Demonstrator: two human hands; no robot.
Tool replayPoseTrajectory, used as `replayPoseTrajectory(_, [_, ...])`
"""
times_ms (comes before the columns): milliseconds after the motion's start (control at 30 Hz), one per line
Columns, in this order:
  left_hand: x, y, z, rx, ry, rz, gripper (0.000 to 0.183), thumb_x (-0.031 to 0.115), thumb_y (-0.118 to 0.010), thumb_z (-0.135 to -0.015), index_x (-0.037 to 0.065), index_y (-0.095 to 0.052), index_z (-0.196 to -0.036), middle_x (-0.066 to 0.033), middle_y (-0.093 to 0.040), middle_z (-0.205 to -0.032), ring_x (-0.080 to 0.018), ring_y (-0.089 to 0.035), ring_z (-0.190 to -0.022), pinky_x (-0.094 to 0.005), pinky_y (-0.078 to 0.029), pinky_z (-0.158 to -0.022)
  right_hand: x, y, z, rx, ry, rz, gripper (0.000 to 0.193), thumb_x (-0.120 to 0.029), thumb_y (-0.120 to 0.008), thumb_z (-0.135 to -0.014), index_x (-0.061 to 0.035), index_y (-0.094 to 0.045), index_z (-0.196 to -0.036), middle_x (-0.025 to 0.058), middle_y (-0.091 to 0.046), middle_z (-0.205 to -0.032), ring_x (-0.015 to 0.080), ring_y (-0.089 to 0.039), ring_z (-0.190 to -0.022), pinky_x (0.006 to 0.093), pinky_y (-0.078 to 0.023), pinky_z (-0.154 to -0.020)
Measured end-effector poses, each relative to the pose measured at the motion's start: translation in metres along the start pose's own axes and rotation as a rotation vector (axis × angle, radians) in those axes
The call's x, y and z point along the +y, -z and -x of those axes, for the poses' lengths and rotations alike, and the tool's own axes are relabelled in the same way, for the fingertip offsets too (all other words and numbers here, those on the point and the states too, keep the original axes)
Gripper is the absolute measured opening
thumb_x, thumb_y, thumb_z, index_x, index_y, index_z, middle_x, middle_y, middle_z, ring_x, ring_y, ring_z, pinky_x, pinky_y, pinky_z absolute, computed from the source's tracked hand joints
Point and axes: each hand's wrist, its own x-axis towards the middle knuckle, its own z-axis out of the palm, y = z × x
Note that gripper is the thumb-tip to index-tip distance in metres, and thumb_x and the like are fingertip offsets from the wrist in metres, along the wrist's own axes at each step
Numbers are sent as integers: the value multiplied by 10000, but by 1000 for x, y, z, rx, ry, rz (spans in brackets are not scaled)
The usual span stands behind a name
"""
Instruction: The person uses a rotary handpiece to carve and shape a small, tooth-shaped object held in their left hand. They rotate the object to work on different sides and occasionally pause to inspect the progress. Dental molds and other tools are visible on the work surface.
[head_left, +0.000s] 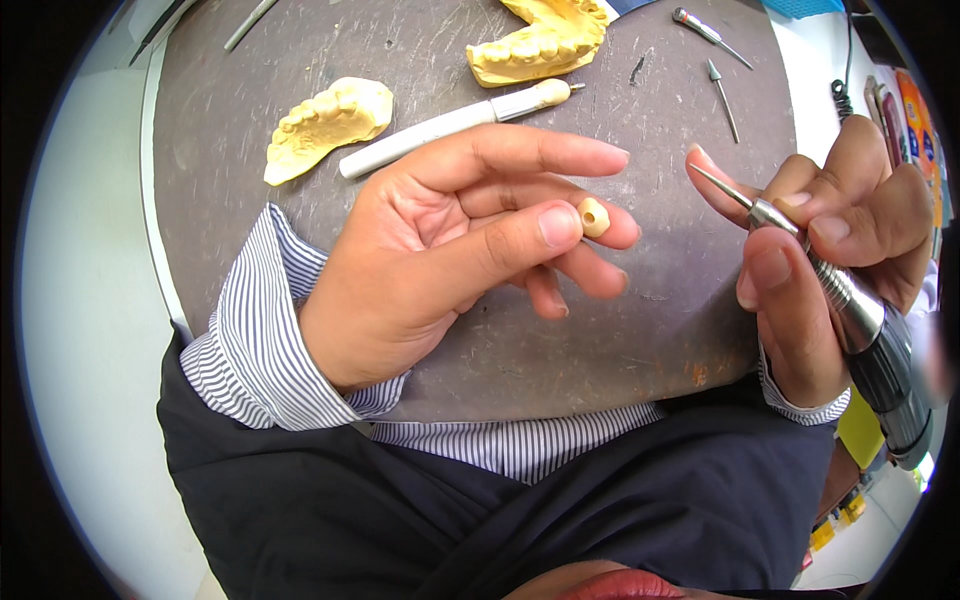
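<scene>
Between the thumb and a finger of my left hand (460, 225) is a small cream dental crown (594, 217), its hollow opening showing. My right hand (830, 230) grips a dental handpiece (850, 305) with a silver nose and black body. A thin pointed bur (725, 188) sticks out of its tip toward the crown, apart from it. The right index finger stretches out beyond the bur. Just past my left hand lies a white pen-like tool (430, 130) with a cream piece near its metal tip.
On the brown work board (560, 365) lie a yellow partial tooth cast (330, 128) and a larger yellow dental cast (540, 45) at the back. Two loose burs, one grey-tipped (722, 100) and one silver (710, 36), lie at the far right. Coloured packages (912, 115) stand beyond the right edge.
</scene>
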Motion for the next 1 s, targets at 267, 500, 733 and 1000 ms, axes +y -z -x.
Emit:
replayPoseTrajectory(267, [-2,2,2,-21,-30,-71,195,71,-469,-864,7,-506,-1044,-153,-587,-989,-157,-613,-839,-173,-476,-549,-1,-2,1,-5,-3,-12,214,15,-584,-739,-99,-438,-847,51,-418,-807,58,-447,-505,462,-482,-797])
replayPoseTrajectory(500, [2,3,3,0,34,10,178,62,-483,-854,12,-488,-1025,-167,-569,-1034,-219,-568,-978,-228,-523,-683,1,-1,0,-42,-17,-44,222,39,-567,-745,-106,-435,-850,49,-416,-827,56,-446,-510,495,-453,-829])
replayPoseTrajectory(733, [-1,4,2,-2,1,11,237,68,-498,-848,13,-461,-1076,-153,-554,-1048,-217,-562,-986,-233,-518,-738,-5,-5,1,-42,-63,-34,224,41,-565,-745,-107,-432,-848,47,-417,-811,58,-447,-508,490,-434,-862])
replayPoseTrajectory(1000, [-3,7,4,-35,-23,-1,205,55,-522,-831,7,-495,-1028,-129,-516,-1044,-225,-552,-1000,-226,-520,-729,-7,-3,-1,-101,-77,-11,241,38,-586,-728,-114,-430,-832,45,-415,-775,59,-451,-510,459,-447,-862])
